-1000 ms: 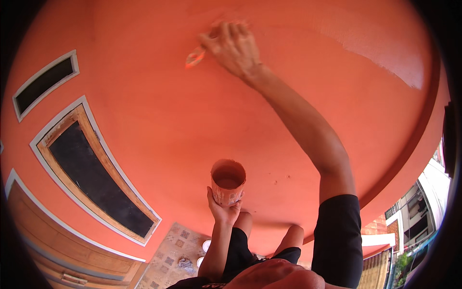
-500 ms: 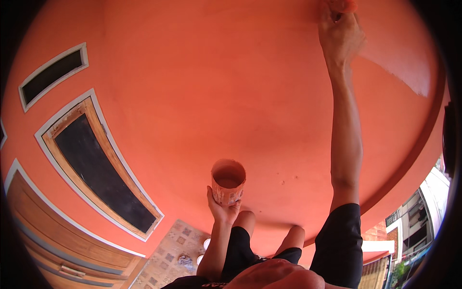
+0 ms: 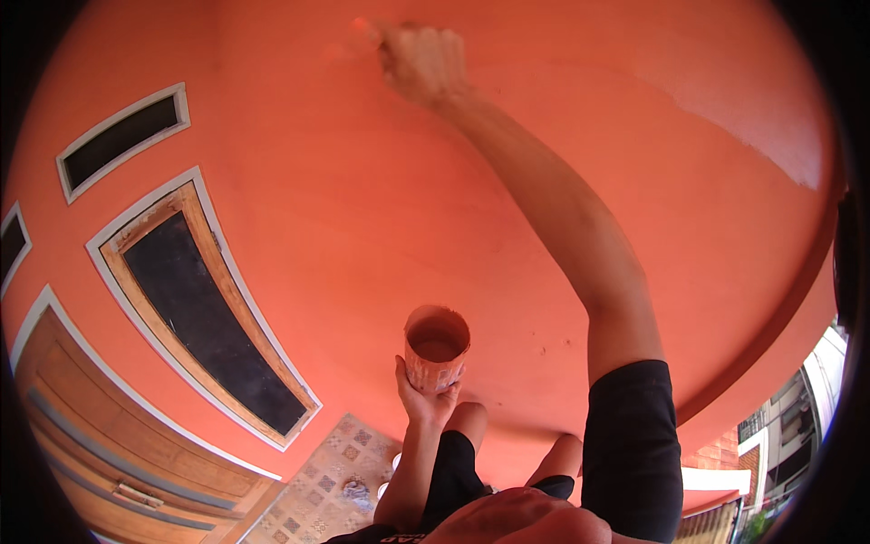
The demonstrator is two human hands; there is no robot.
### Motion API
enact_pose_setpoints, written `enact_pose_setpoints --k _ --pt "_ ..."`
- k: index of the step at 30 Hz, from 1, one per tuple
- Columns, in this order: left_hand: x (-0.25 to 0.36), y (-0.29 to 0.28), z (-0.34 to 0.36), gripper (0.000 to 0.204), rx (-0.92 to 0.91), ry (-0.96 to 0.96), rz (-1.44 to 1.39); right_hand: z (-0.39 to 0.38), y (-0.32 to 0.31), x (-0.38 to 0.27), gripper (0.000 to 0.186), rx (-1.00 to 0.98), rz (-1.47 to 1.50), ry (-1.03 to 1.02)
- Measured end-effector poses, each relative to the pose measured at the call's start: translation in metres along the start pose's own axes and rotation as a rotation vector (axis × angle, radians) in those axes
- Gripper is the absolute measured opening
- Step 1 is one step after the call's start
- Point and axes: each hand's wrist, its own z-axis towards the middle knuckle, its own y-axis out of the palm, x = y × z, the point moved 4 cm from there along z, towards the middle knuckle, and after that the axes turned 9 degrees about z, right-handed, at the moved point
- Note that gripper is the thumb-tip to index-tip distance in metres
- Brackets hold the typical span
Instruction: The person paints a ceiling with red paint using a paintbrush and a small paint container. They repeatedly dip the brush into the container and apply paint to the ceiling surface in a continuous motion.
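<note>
My right hand point(image 3: 424, 62) is raised high against the orange wall point(image 3: 362, 208), closed around a paintbrush point(image 3: 362, 32) whose blurred, paint-covered tip touches the wall just left of the hand. My left hand point(image 3: 424, 399) holds a small paint can point(image 3: 437, 346) from below, at waist height. The can is open and smeared with orange paint, with dark orange paint inside.
A dark window with a wooden and white frame point(image 3: 195, 308) sits at the left, a small vent window point(image 3: 122, 138) above it and a wooden door point(image 3: 91, 453) below. Patterned floor tiles point(image 3: 335, 480) lie beneath. Lighter paint point(image 3: 752, 127) shows upper right; buildings point(image 3: 779, 444) lower right.
My right hand with the brush swung right along the wall, then back left to the top centre. The left hand and paint can stayed put.
</note>
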Motion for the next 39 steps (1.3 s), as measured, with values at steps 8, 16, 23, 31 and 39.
enact_pose_setpoints --k 8,16,23,31,39 --pt "0.011 -0.011 0.008 0.069 0.020 -0.024 -0.027 0.000 -0.120 0.060 0.012 0.535 -0.353 -0.109" --pt "0.002 -0.006 0.005 0.068 0.063 -0.028 -0.006 -0.029 0.033 -0.020 0.023 -0.024 -0.103 -0.399" --pt "0.006 -0.010 -0.003 0.068 0.046 -0.007 -0.001 -0.005 -0.030 0.047 0.020 0.104 -0.003 0.159" --pt "0.004 -0.011 0.004 0.068 -0.011 -0.081 -0.001 -0.097 -0.282 0.128 0.023 0.698 -0.188 0.392" --pt "-0.016 0.002 0.009 0.066 -0.035 -0.167 -0.009 -0.104 -0.239 0.086 0.016 0.452 -0.764 -0.012"
